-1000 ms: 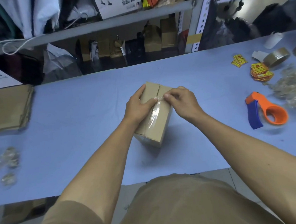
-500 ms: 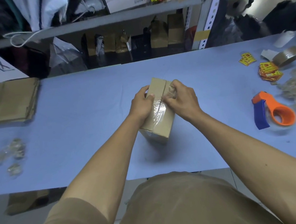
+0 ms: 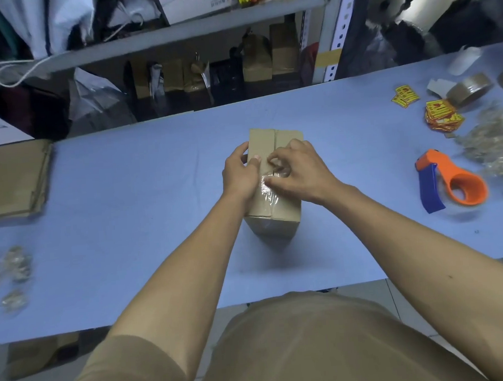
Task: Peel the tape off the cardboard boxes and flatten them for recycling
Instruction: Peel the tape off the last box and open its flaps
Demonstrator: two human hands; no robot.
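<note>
Steadying the box [image 3: 271, 209] in a left hand [image 3: 239, 177] grip, the right hand [image 3: 301, 173] pinching the tape [image 3: 269, 189] should pull low and slow along the seam.

bare table [image 3: 132, 204] leftward, tape dispenser [image 3: 449, 182] right

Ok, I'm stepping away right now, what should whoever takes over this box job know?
Left hand grips the cardboard box's left side, thumb on top, steadying it.
Right hand pinches the clear tape along the top seam.
Done: the far stretch of the seam looks bare; flattened cardboard lies stacked at the table's left end.
Left: strip the near stretch and the front face, then flatten the box.
</note>
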